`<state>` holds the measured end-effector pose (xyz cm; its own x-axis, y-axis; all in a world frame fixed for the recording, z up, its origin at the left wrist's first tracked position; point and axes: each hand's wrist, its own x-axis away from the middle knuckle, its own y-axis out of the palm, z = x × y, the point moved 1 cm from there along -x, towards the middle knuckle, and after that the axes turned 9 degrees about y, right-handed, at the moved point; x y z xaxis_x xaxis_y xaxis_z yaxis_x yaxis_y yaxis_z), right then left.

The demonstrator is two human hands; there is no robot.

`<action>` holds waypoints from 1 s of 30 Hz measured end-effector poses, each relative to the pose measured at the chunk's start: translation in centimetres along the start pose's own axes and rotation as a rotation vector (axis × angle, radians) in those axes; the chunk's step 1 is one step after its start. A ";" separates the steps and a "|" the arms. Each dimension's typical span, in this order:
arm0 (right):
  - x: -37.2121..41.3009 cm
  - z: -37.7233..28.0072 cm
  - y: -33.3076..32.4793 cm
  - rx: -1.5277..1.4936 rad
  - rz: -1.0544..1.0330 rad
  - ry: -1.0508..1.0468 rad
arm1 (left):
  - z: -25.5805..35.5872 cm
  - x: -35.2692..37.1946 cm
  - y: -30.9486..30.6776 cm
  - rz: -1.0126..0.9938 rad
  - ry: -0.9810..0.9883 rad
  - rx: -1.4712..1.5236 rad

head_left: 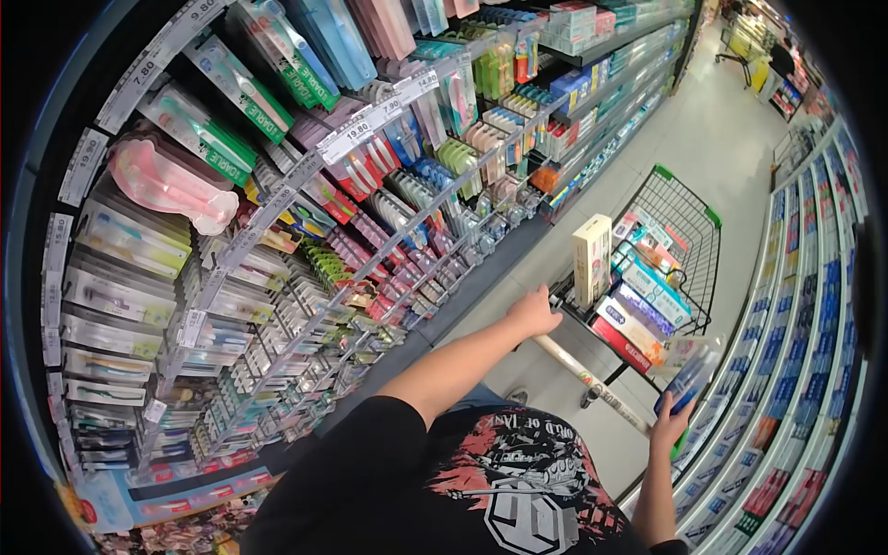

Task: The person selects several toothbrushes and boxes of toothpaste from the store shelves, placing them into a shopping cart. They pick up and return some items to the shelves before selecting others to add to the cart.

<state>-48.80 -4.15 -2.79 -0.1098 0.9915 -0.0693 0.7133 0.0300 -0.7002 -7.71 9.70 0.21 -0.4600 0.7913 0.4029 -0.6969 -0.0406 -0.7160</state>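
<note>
My left hand (535, 313) is closed around the left end of the cart's pale push handle (581, 375). Over at the cart's right side, my right hand (670, 425) grips a see-through pack with dark blue contents (692, 375), which looks like a toothbrush pack. The shopping cart (715, 268) has a black wire basket with green corners. Lying in it are several boxes, among them a white and teal one (657, 285) and a red and white one (629, 335). A tall cream box (592, 259) stands upright near the handle.
To the left, a tall shelf (361, 231) holds hanging packs of toothbrushes with price tags. On the right, a curved-looking shelf (786, 351) carries rows of boxed goods. Tiled floor (708, 116) runs ahead, where another cart (745, 46) stands at the far end.
</note>
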 end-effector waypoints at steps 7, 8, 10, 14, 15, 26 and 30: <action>4.0 -16.3 3.8 -0.605 -0.596 0.096 | 3.2 3.2 -3.1 0.158 0.442 0.476; 4.7 -18.7 4.8 -0.598 -0.664 0.020 | 3.5 3.3 -3.3 0.038 0.592 1.010; 5.5 -22.8 6.5 -0.581 -0.888 -0.023 | 4.9 4.5 -5.6 0.059 0.585 1.344; 5.4 -26.6 8.7 -0.567 -1.028 -0.034 | 3.3 5.3 -10.3 0.228 0.550 1.414; 5.1 -27.2 9.2 -0.536 -1.057 -0.032 | 2.8 5.4 -11.0 0.213 0.528 1.479; 4.4 -31.5 11.3 -0.255 -0.948 -0.164 | -3.3 2.0 -15.2 0.408 0.379 1.280; 4.7 -32.5 13.1 -0.241 -0.848 -0.137 | -3.9 1.9 -15.8 0.420 0.234 1.445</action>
<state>-17.42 4.97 10.79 -0.7375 0.6003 0.3094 0.4791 0.7879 -0.3868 4.61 14.22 10.06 -0.7575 0.6412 0.1227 -0.5300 -0.7138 0.4577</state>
